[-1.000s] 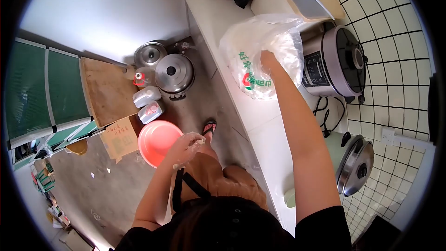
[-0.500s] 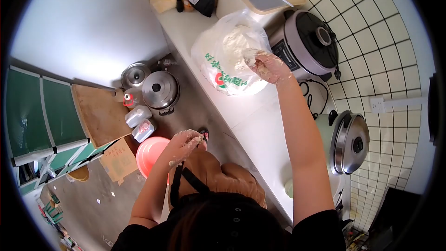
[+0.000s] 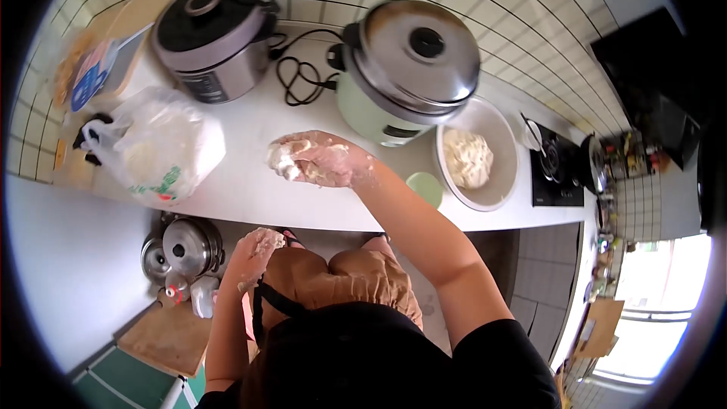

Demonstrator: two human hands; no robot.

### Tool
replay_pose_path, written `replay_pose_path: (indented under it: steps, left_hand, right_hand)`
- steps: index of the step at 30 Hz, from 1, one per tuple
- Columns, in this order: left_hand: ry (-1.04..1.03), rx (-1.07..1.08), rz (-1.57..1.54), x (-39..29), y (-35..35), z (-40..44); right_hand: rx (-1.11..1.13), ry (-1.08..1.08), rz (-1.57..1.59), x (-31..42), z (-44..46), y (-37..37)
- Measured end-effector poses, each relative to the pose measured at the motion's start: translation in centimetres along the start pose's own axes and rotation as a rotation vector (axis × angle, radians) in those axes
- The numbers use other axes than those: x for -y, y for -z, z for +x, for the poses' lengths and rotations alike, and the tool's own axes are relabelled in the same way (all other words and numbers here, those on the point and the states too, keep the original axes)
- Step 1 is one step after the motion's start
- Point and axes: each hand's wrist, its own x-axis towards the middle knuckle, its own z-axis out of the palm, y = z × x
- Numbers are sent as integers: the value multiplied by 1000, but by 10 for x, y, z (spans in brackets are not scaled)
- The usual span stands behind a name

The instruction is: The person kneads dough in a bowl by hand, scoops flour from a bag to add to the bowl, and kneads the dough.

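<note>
My right hand (image 3: 318, 159) is above the counter with its fingers curled round white flour (image 3: 283, 162); its skin is smeared with dough. My left hand (image 3: 259, 254) hangs in front of my body at the counter's edge, fingers loosely curled together, coated in dough, nothing visible in it. A plastic bag of flour (image 3: 163, 144) stands on the counter to the left, its top gathered up. At the right, a lump of dough (image 3: 467, 159) lies in a white bowl (image 3: 503, 170).
A green cooker (image 3: 371, 110) with a steel lid stands behind my right hand. A pressure cooker (image 3: 219, 64) and a black cord (image 3: 294, 83) are left of it. A green cup (image 3: 424, 189) stands near the bowl, by my forearm. A cooktop (image 3: 556, 170) lies farther right.
My view has turned right, from the flour bag toward the bowl of dough. My right hand has left the bag's opening with flour in it. My left hand stays low by my body.
</note>
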Motion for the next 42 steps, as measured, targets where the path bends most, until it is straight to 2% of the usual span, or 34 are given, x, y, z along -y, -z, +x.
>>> replay_pose_path:
  steps: [2, 4, 6, 8, 10, 12, 15, 18, 21, 22, 24, 25, 28, 29, 32, 33, 36, 39, 42]
  left_hand:
    - [-38, 106, 60, -42, -23, 14]
    - [-10, 193, -10, -58, -55, 31]
    - [-16, 246, -51, -61, -89, 47]
    - [-9, 247, -73, -76, -125, 57]
    - [-3, 248, -98, -87, -162, 63]
    - [7, 267, -124, -90, -198, 70]
    - [11, 296, -30, -113, -243, 76]
    - [-24, 237, -6, -110, -280, 81]
    - [-7, 196, -28, -122, -297, 75]
    - [5, 185, -37, -130, -299, 71]
    - [166, 155, -26, -147, -298, 62]
    - [242, 144, -12, -152, -295, 60]
    - [124, 107, 22, -124, -280, 66]
    - [114, 111, 4, -121, -274, 67]
    - [93, 120, -22, -125, -259, 79]
    - [97, 120, -6, -136, -255, 82]
    - [89, 140, -40, -147, -252, 99]
    - [64, 201, -71, -147, -251, 110]
    - [3, 256, -82, -137, -257, 123]
  right_hand:
    - [-34, 53, -25, 3, -67, 37]
    - [-246, 145, 50, 1, -136, 65]
    - [-389, 235, -36, 3, -210, 104]
    - [-363, 382, 70, 18, -277, 146]
    - [-556, 463, 10, 57, -331, 155]
    - [-1079, 266, -532, 68, -348, 212]
    - [-814, 166, -1521, 82, -371, 265]
    - [-1123, 306, -927, 107, -358, 249]
    - [-1002, -8, -1254, 123, -349, 257]
    - [-988, 20, -1267, 128, -350, 255]
    - [-952, 83, -1299, 141, -347, 249]
    - [-934, -42, -1571, 146, -344, 246]
    - [-1082, 360, -1272, 153, -354, 290]
    - [-1171, 174, -1120, 164, -361, 243]
    - [-983, -83, -1568, 168, -386, 262]
    - [-1099, 127, -1510, 167, -401, 243]
    - [-1234, -3, -1288, 164, -422, 237]
    - [-1271, 101, -1117, 151, -431, 215]
    - [-1122, -74, -1564, 140, -416, 210]
